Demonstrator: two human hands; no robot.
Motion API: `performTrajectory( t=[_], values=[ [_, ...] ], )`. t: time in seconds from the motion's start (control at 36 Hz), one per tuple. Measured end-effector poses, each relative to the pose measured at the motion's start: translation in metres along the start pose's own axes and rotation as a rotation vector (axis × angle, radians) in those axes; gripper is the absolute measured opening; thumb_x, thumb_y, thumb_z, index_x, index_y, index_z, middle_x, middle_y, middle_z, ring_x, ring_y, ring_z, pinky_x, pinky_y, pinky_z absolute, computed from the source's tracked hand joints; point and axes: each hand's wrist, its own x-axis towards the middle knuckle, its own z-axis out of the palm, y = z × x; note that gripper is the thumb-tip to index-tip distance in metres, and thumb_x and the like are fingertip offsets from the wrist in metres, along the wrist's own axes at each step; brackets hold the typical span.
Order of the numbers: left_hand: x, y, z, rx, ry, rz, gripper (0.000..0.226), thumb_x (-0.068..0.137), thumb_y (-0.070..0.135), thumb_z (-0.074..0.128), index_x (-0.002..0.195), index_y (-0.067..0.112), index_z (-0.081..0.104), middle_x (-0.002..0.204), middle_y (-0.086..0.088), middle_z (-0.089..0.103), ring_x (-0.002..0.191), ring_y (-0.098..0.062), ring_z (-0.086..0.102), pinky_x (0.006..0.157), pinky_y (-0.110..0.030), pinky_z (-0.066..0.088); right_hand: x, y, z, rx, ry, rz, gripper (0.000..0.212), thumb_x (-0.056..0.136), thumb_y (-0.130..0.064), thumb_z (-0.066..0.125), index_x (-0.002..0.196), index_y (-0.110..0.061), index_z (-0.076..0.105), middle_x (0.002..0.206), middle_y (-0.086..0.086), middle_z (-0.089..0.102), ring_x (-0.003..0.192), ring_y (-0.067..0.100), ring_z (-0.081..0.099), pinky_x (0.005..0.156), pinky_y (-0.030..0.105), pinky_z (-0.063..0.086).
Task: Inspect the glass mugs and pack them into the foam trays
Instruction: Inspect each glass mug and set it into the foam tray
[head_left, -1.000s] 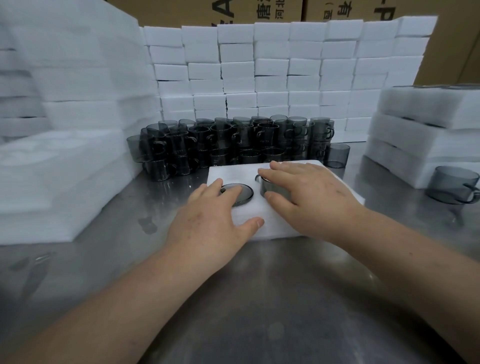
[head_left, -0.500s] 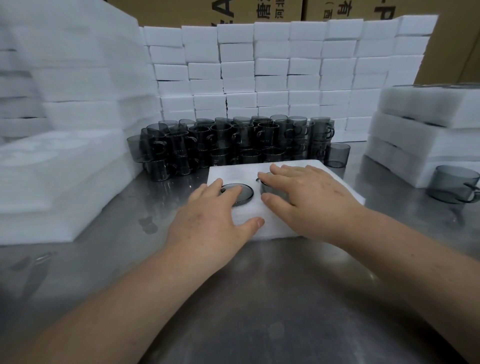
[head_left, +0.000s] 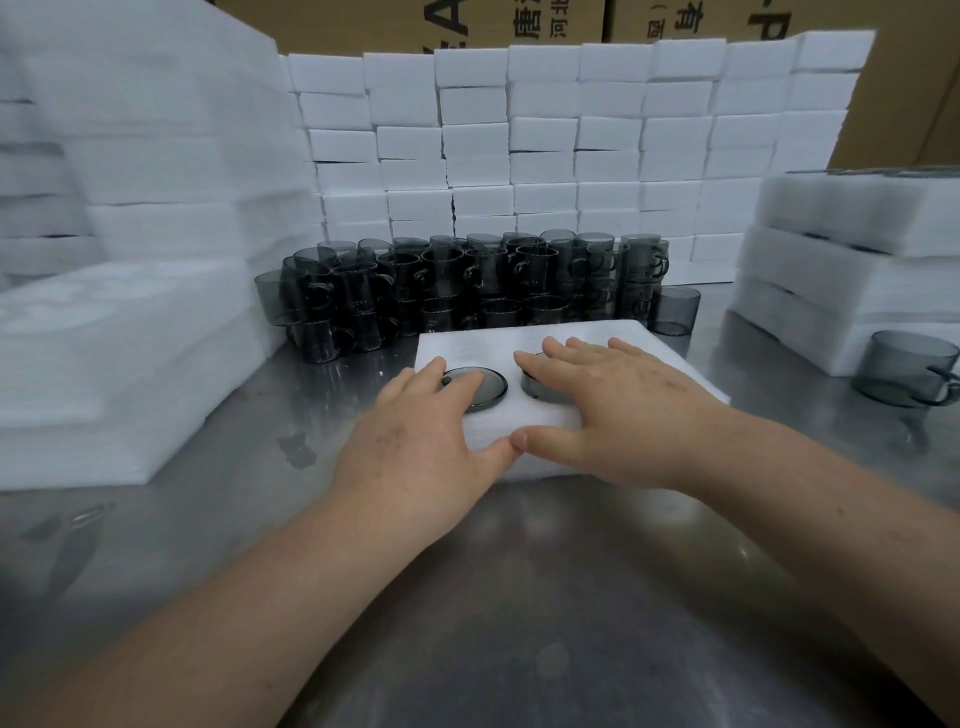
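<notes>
top centre | brown cardboard box | cropped black print, turned sideways: large "A", "唐", "河北" | upper right | second brown cardboard box | "有" and "P" are made out, the rest is cut off

You are working over a metal table, smooth and reflecting softly. The near tray is looking like white foam, matt and faintly fuzzy. The mugs behind it are showing smoky grey glass, glossy. The far blocks are looking like matt white foam, and the boxes beyond like plain brown cardboard.
</notes>
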Motion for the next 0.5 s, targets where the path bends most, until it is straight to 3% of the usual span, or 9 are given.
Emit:
performTrajectory(
  t=[0.14, 0.25, 0.36, 0.5],
  values=[
    [0.0002, 0.0000, 0.0006, -0.022, 0.019, 0.008, 0.068, 0.064, 0.071, 0.034, 0.127, 0.046, 0.042, 0.138, 0.013, 0.038, 0.124, -0.008, 0.024, 0.099, -0.029, 0.031, 0.0003, 0.0009, 0.0011, -0.009, 0.002, -0.008, 0.070, 0.087, -0.060, 0.034, 0.148, -0.031, 0.016, 0.153, -0.003, 0.024, 0.140, 0.012, 0.018, 0.113, 0.029, 0.004],
    [-0.0003, -0.0016, 0.0023, -0.029, 0.038, 0.017, 0.066, 0.064, 0.070, 0.038, 0.125, 0.046, 0.043, 0.133, 0.016, 0.040, 0.116, -0.003, 0.020, 0.090, -0.025, 0.029, 0.0014, 0.0020, 0.0019, -0.005, -0.027, 0.000, 0.067, 0.090, -0.058, 0.034, 0.148, -0.031, 0.013, 0.156, -0.001, 0.014, 0.143, 0.013, 0.011, 0.113, 0.029, 0.004],
    [0.0002, -0.0024, 0.0040, -0.023, 0.020, -0.005, 0.068, 0.064, 0.069, 0.042, 0.129, 0.047, 0.040, 0.144, 0.014, 0.033, 0.130, -0.008, 0.019, 0.102, -0.029, 0.027, 0.0020, 0.0021, 0.0020, -0.017, -0.051, -0.001, 0.066, 0.091, -0.056, 0.032, 0.148, -0.030, 0.013, 0.156, -0.002, 0.014, 0.143, 0.013, 0.010, 0.114, 0.030, 0.003],
    [0.0005, -0.0029, 0.0049, -0.013, 0.051, 0.007, 0.067, 0.062, 0.070, 0.040, 0.125, 0.047, 0.040, 0.136, 0.016, 0.039, 0.113, 0.000, 0.014, 0.085, -0.023, 0.022, 0.0025, 0.0021, 0.0032, -0.022, -0.074, 0.011, 0.064, 0.092, -0.056, 0.030, 0.148, -0.031, 0.012, 0.157, -0.004, 0.012, 0.144, 0.014, 0.008, 0.114, 0.032, 0.002]
  ],
)
